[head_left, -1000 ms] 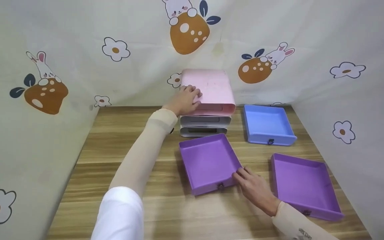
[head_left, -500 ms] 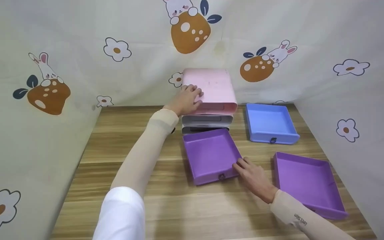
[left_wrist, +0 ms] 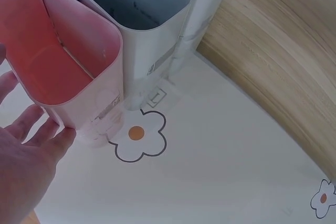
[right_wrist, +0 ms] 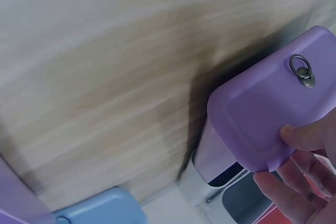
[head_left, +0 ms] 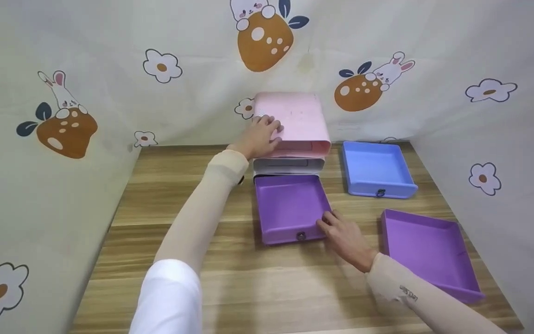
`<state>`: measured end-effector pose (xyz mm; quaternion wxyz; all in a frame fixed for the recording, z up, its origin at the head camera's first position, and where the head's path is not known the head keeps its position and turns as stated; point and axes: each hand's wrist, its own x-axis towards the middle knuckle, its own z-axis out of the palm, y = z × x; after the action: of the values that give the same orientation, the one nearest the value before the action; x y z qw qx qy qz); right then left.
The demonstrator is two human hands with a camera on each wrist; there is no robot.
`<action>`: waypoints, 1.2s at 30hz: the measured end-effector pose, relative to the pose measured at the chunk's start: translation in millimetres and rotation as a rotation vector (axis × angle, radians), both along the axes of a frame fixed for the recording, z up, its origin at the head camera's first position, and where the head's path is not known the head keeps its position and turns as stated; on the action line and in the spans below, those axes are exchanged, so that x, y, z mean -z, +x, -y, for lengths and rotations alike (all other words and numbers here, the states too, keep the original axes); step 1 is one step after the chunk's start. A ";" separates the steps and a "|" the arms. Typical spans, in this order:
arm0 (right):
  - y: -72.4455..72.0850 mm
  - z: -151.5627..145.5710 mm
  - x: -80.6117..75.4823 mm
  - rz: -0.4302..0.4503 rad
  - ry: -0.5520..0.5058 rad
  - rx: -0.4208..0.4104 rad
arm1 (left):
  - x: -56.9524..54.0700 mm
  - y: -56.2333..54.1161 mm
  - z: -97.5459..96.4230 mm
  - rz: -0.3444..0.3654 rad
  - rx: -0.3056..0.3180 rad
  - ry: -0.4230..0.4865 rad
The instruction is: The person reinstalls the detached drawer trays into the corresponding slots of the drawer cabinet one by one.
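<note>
Purple drawer [head_left: 292, 204] sat nearly straight, rear end at mouth of bottom casing [left_wrist: 206, 9]; right hand [head_left: 346, 239] pinched front corner. Step, apparently: feeding drawer in; next move called for level, straight push. Left hand [head_left: 257, 137] rested on pink casing [head_left: 301, 111] (steadying, likely). Half second earlier, drawer sat skewed. Blue drawer [head_left: 374, 162] stood apart.

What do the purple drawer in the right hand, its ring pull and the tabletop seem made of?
Purple drawer: likely moulded plastic, satin finish; rounded corners and even colour suggest it. Ring pull: probably dark, aged-looking metal, from its dull sheen. Tabletop: wood or wood-look laminate, soft sheen; grain streaks fit both.
</note>
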<state>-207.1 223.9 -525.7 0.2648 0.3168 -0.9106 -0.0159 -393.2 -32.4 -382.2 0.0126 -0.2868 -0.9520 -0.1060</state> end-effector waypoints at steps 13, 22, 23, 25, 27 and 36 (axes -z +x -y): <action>-29.9 21.8 -3.7 0.036 0.023 0.032 | 2.4 1.2 -2.3 -0.006 -0.001 -0.014; -62.6 29.4 0.6 0.009 0.037 0.048 | 0.1 -1.0 0.2 0.022 -0.026 -0.010; -65.8 30.0 1.3 0.014 0.042 0.050 | -0.6 -0.8 0.4 0.022 -0.026 -0.010; -71.6 31.5 2.1 0.032 0.043 0.057 | -2.2 -0.3 0.9 0.020 -0.027 -0.016; -77.2 33.4 1.9 0.059 0.033 0.068 | -3.9 0.1 1.2 0.016 -0.027 -0.023; -99.4 38.5 2.3 0.055 -0.007 0.198 | -6.7 -1.0 -0.6 0.016 -0.017 -0.036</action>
<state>-306.5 185.4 -528.0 0.2380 0.2246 -0.9444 -0.0304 -394.2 -31.8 -375.5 0.0004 -0.2782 -0.9562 -0.0909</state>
